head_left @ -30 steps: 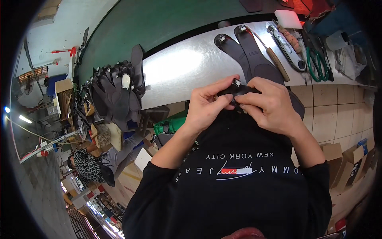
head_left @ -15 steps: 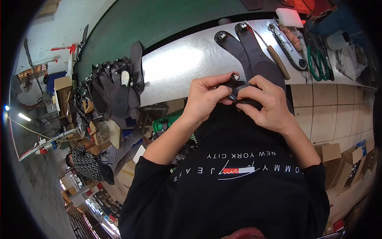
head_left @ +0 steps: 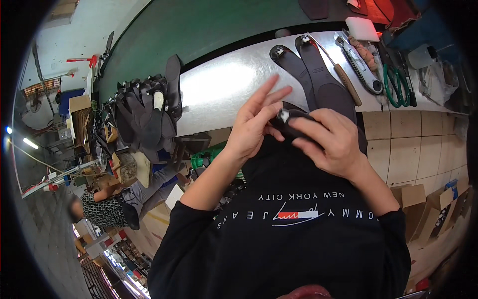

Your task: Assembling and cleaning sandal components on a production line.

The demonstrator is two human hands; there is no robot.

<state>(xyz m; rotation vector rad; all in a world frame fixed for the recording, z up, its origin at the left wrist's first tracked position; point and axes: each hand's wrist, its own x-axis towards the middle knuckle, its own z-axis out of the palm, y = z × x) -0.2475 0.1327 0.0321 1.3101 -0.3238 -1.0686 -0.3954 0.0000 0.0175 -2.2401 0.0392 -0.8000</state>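
A dark shoe insole [head_left: 291, 129] with a shiny black end and a small white patch is held in front of my chest, at the near edge of the metal worktop. My right hand [head_left: 331, 142] grips it, fingers over its upper face; the thumb is partly hidden. At its left end is my left hand [head_left: 253, 119], index and middle fingers stretched up and apart. The left thumb tip touches the insole's end, and a lower finger shows by its edge. Just beyond, two dark insoles [head_left: 298, 65] [head_left: 323, 74] with shiny black ends lie side by side.
A wooden-handled pointed tool [head_left: 346, 84], a utility knife [head_left: 366, 74] and green-handled scissors [head_left: 396, 89] lie to the right near a white block [head_left: 362, 29]. Many dark insoles are heaped [head_left: 142, 109] at left. Cardboard boxes [head_left: 416, 202] stand at lower right; another person [head_left: 107, 204] works at lower left.
My left index and middle fingers have lifted off the insole and spread. The right hand has flattened somewhat over it, and the insole's white-patched end has shifted slightly left and down.
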